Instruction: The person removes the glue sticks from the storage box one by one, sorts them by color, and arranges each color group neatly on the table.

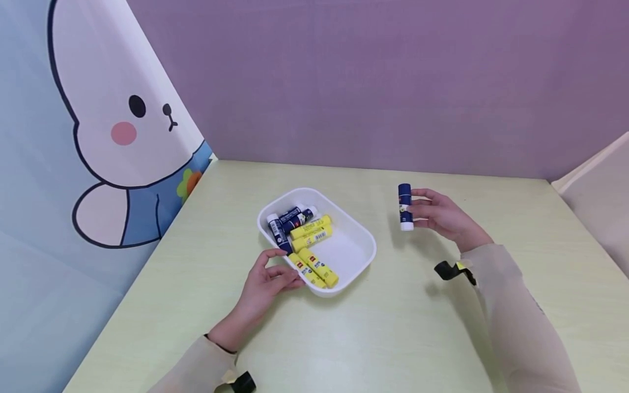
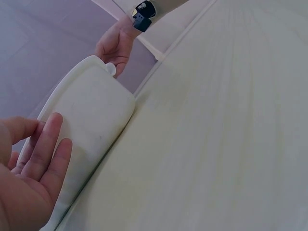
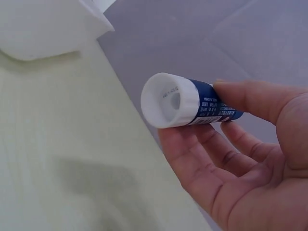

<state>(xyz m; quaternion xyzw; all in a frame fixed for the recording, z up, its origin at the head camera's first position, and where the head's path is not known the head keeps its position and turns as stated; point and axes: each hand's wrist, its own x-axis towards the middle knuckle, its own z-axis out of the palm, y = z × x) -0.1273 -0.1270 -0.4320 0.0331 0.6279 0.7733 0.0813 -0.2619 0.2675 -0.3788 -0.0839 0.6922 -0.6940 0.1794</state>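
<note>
My right hand (image 1: 444,217) grips a dark blue glue stick (image 1: 405,203) between thumb and fingers, upright above the table. Its hollow white base (image 3: 169,101) faces the camera in the right wrist view. At the near left side of a white plastic tray (image 1: 357,240), my left hand (image 1: 262,284) holds the rim, its other fingers spread along the outer wall (image 2: 98,103). Inside the tray, several blue glue sticks (image 1: 278,232) lie at the far left. Beside them are two yellow glue sticks (image 1: 312,238), and two more yellow ones (image 1: 318,266) lie along the near side.
The pale wooden table (image 1: 383,327) ends at a purple cloth backdrop (image 1: 373,87). A blue cloth with a cartoon rabbit (image 1: 132,125) hangs at the left, and a white panel (image 1: 599,191) stands at the right. Black straps (image 1: 452,271) hang near the cuffs.
</note>
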